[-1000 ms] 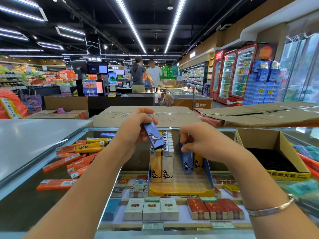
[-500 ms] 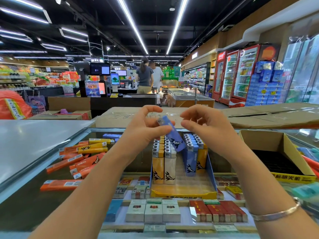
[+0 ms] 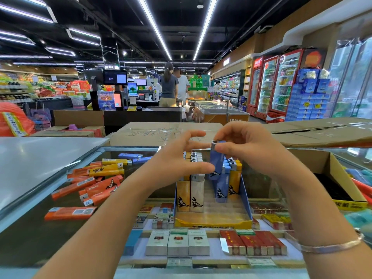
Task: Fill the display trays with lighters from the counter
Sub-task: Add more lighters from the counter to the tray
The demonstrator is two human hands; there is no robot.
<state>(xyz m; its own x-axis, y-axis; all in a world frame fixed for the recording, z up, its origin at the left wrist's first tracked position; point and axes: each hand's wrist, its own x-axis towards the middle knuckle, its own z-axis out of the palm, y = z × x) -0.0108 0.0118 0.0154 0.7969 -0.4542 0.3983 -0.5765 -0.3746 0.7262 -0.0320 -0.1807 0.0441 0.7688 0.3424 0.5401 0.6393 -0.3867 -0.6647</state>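
Over the glass counter [image 3: 30, 244], above the display tray [image 3: 246, 195]: the blue lighter [image 3: 217, 160] has passed from left hand to right within the last second. Right hand [image 3: 249, 148] now pinches it by the metal cap, body upright, base hanging just above the blue row. Left hand [image 3: 177, 160] has let go; fingers spread and relaxed, thumb tip just beside the lighter's lower body, contact uncertain. Tray: yellow and white rows at left, blue and yellow at right, front portion bare. Loose orange, yellow and blue lighters [image 3: 96, 182] lie on the counter at left. Judgement: handover turned the lighter cap-up; it looks ready to drop into the blue row. Much stock left to load.
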